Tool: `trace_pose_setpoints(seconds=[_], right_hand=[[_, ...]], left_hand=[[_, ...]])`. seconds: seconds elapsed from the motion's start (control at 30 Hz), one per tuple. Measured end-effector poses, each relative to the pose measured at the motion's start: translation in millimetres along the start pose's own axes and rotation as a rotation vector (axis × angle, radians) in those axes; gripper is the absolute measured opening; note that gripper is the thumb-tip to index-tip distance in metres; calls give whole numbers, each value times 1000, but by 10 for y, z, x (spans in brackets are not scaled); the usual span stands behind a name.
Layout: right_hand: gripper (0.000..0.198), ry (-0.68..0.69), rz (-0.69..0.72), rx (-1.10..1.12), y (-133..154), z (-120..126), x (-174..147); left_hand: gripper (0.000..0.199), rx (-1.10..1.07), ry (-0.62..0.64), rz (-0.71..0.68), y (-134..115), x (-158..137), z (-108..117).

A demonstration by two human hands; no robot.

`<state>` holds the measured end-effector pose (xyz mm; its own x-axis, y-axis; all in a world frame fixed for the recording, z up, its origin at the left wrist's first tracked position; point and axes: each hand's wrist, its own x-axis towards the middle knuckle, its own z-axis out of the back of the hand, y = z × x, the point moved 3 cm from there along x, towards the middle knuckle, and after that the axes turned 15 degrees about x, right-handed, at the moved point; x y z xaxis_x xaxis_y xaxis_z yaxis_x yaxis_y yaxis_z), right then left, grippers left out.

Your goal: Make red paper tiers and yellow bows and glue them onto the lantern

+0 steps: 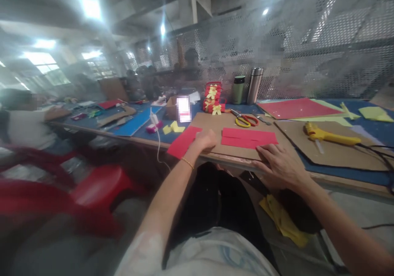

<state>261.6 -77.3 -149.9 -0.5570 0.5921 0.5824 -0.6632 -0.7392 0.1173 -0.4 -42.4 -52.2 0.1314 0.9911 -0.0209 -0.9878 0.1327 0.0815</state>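
Observation:
My left hand is closed, its curled fingers resting at the right edge of a red paper sheet. The back of the hand hides whatever is in its fingers. A folded red paper piece with a slit along its middle lies flat on a brown cardboard sheet. My right hand lies open at the table's front edge, fingertips touching the lower right border of that folded piece. Just behind it are scissors with yellow and red handles.
A yellow glue gun rests on cardboard at right. Red boxes with yellow bows, a green flask and a steel flask stand behind. A lit phone stands near yellow paper pieces. Another person sits far left, near red chairs.

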Motion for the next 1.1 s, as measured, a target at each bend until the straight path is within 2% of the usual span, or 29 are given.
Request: trace_pose_setpoints(seconds=[0.1,0.17,0.23,0.37,0.53,0.63,0.73,0.83,0.93,1.0,1.1], right_hand=[[44,1,-5,2,15,12,-2],[43,3,0,15,27,14,4],[43,10,10,17,30,-2,17],[43,18,15,-19,-8,-50,21],[35,38,45,-102,-59,64,-160],[36,-20,-55,-211,-61,246,-259],[40,-77,-151,-249,20,337,-169],[30,13,-52,-77,174,182,82],[37,58,-105,-6,200,-47,246],[44,71,-129,2,159,-137,224],[40,66,-115,-9,39,-129,30]], left_hand=[[35,52,-168,-42,-317,-75,-78],[46,98,-292,-282,-586,-136,-195],[51,121,-289,-446,-753,-189,-363],[63,153,-310,-435,-762,-236,-557],[74,166,-285,-441,-696,-247,-559],[81,168,-281,-451,-701,-237,-548],[86,158,-276,-462,-713,-232,-551],[87,137,-268,-452,-720,-243,-554],[83,117,-269,-390,-717,-257,-557],[85,105,-274,-355,-717,-269,-563],[92,91,-260,-344,-727,-277,-580]])
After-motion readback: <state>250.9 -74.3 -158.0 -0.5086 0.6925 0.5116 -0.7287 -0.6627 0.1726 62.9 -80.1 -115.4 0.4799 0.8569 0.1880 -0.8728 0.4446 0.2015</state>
